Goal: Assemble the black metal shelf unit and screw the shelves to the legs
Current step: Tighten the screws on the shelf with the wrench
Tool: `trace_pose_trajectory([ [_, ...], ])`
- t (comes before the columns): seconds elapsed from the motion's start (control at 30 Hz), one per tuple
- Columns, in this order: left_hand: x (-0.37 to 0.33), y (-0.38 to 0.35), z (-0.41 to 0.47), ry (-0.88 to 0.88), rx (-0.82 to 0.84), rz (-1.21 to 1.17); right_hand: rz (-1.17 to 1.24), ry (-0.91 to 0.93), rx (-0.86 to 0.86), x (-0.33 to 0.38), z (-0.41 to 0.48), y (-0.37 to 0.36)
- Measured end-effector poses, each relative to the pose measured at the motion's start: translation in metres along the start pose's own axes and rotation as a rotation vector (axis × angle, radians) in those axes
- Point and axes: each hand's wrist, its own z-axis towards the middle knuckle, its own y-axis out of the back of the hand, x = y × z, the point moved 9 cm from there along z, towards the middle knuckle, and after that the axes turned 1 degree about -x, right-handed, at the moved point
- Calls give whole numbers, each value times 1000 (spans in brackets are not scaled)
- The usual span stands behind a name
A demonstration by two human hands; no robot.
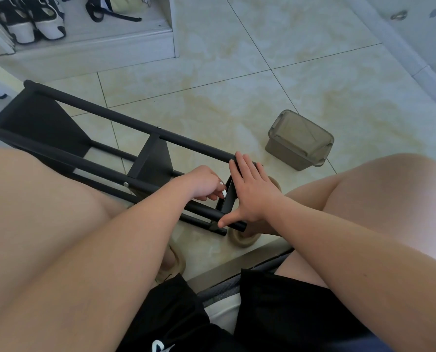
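**Last shelf going in at the near end**

The unit (41, 120) lies on its side on the tiled floor (237, 85), running from the left edge of the frame down to the centre, between the person's knees. Two shelves already sit between the legs (110, 112), and silver screws (126, 184) show where they meet. The third shelf (227, 196) stands at the near end, just left of centre, so the step in hand looks like seating and fixing this last one.

The right hand (250, 194) is spread flat with straight fingers. Its fingertips rest on the far leg and its thumb on the near one, bracing the end. The left hand (205, 185) has its fingers curled down against the shelf. Something small and pale shows at its fingertips, but whether it pinches a screw, a tool or only the shelf edge I cannot tell.

A lidded box (300, 141) sits on the floor to the right, apart from the unit.

Next, I judge, the shelf's holes must line up with the leg holes while the right hand keeps the legs from spreading. Then a screw is started straight.
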Motion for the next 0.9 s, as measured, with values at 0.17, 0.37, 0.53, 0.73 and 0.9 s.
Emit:
trace_pose_trajectory([
  [0.17,3,-5,-3,73,11,-27,9,6,-10,1,-1,1],
  [0.37,3,-8,-3,103,38,-1,6,7,-9,1,0,0],
  [0.53,5,-8,-2,102,64,9,14,4,-13,0,1,-1],
  [0.73,4,-9,-4,69,94,77,24,7,-13,0,2,-2],
  [0.9,-1,-7,-6,28,101,163,26,4,-19,0,1,-2],
])
